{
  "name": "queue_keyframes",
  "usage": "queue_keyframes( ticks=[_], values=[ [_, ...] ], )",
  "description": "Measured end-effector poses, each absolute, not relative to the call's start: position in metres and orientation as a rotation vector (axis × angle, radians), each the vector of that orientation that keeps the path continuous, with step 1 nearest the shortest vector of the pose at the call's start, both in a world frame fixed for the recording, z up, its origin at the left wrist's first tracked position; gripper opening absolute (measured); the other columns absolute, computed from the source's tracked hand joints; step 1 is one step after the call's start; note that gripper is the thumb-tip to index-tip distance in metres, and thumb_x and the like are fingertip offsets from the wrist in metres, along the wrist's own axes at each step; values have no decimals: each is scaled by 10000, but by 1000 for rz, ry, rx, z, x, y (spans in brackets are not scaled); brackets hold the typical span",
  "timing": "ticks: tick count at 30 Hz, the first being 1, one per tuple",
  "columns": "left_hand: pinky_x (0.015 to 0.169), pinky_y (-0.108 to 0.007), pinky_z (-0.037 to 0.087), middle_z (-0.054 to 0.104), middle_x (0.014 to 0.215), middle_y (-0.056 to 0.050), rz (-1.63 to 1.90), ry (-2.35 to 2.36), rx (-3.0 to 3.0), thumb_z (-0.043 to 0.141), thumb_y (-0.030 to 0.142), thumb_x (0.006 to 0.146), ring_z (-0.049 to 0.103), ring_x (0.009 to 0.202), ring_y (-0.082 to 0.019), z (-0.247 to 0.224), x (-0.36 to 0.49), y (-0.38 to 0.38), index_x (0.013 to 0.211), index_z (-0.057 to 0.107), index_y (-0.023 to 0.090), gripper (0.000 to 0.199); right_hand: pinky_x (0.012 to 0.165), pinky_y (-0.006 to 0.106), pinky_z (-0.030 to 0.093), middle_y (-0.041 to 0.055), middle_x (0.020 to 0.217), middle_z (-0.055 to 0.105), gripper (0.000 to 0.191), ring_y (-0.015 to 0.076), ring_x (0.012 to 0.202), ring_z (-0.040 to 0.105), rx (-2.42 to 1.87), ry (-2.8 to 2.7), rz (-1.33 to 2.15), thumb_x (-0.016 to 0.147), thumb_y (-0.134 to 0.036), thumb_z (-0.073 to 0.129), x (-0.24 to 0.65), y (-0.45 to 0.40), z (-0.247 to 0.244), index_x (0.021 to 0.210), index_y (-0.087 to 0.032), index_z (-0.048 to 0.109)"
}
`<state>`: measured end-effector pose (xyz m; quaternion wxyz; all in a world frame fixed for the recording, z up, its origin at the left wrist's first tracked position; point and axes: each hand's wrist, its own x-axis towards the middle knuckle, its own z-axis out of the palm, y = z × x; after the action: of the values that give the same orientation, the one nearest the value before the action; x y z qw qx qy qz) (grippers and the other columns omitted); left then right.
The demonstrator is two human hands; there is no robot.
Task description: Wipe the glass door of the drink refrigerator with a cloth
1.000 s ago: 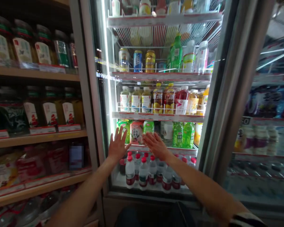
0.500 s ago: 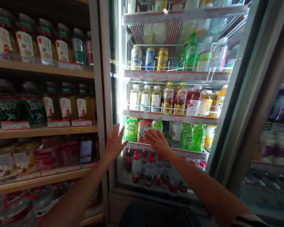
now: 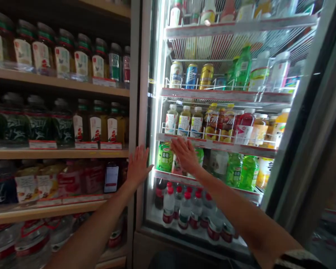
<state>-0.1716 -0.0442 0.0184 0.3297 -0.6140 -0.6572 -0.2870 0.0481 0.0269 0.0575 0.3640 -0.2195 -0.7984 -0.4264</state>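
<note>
My left hand [image 3: 138, 164] is raised with its fingers apart and nothing in it, in front of the cooler's left frame [image 3: 144, 123]. Farther right, my right hand [image 3: 185, 154] is stretched out, palm down and empty, in front of the lit cooler. It covers part of a pink-labelled bottle [image 3: 177, 166] and lies just right of a green bottle [image 3: 165, 157]. Above its fingers runs the shelf edge [image 3: 212, 144] with tea bottles [image 3: 184, 121] on it. Whether the hand touches anything I cannot tell.
Wooden shelves [image 3: 58, 154] with rows of bottles stand on the left, with a phone [image 3: 111, 178] upright on a lower one. Red-capped bottles [image 3: 185, 209] fill the cooler's bottom. The cooler's metal edge [image 3: 305, 179] slants along the right.
The view has shifted left, so shelves and cooler appear farther right. My right hand is slightly higher against the shelves, now near the shelf edge. Both hands stay empty.
</note>
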Motion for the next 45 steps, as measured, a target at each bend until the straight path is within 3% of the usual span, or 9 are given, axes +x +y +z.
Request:
queue_keyframes(
  ticks=[3, 10, 17, 22, 28, 34, 40, 45],
  values=[
    [1076, -525, 219, 162, 1501, -142, -767, -1713, -1610, 534, 370, 810, 152, 1381, -298, 19, -176, -41, 1399, 284, 156, 675, 1123, 501, 65, 56, 1453, 338, 496, 247, 1377, 185, -637, -1948, -1067, 858, -157, 425, 34, 32, 79, 1351, -162, 377],
    [1086, -510, 204, 192, 1497, -133, -724, -1661, -1631, 520, 362, 816, 166, 1378, -292, 19, -188, -44, 1397, 292, 166, 654, 1136, 460, 73, 38, 1400, 430, 418, 221, 1333, 296, -363, -2144, -1176, 856, -159, 442, 16, 27, 37, 1273, -178, 473],
    [1086, -511, 201, 200, 1493, -134, -710, -1670, -1531, 434, 353, 852, 171, 1377, -293, 25, -217, -52, 1390, 308, 137, 594, 1120, 511, 101, 57, 1430, 383, 430, 237, 1354, 249, -465, -2020, -999, 880, -126, 376, -42, 40, 71, 1306, -160, 427],
    [1090, -511, 190, 211, 1488, -144, -668, -1682, -1509, 416, 352, 853, 183, 1374, -292, 27, -227, -64, 1372, 341, 115, 576, 1102, 482, 207, 68, 1424, 390, 475, 244, 1346, 261, -341, -2188, -1017, 844, -106, 402, -58, 30, 25, 1318, -115, 406],
    [1089, -503, 196, 213, 1487, -146, -670, -1690, -1495, 401, 346, 856, 179, 1377, -281, 30, -227, -77, 1364, 353, 111, 561, 1038, 422, 339, 39, 1347, 494, 378, 217, 1265, 388, -195, -2302, -1110, 841, -141, 437, -45, 24, -14, 1209, -127, 523],
    [1089, -507, 200, 200, 1492, -140, -651, -1707, -1551, 427, 334, 850, 166, 1378, -289, 27, -210, -73, 1369, 347, 125, 566, 1091, 509, 200, 49, 1412, 411, 414, 238, 1331, 290, -455, -2158, -1038, 851, -115, 425, -5, 21, -5, 1258, -159, 481],
    [1078, -515, 225, 213, 1487, -140, -655, -1649, -1651, 443, 319, 845, 192, 1372, -288, 11, -180, -61, 1370, 348, 142, 562, 1118, 472, 150, 72, 1418, 400, 453, 220, 1329, 309, -346, -2265, -1110, 829, -145, 474, 46, 19, -30, 1281, -176, 465],
    [1074, -522, 228, 212, 1489, -134, -708, -1576, -1708, 446, 346, 848, 184, 1374, -289, 14, -153, -48, 1376, 336, 158, 570, 1118, 525, 59, 65, 1422, 393, 498, 234, 1366, 229, -585, -2074, -1095, 847, -153, 453, 82, 23, 15, 1341, -194, 398]
  ],
)
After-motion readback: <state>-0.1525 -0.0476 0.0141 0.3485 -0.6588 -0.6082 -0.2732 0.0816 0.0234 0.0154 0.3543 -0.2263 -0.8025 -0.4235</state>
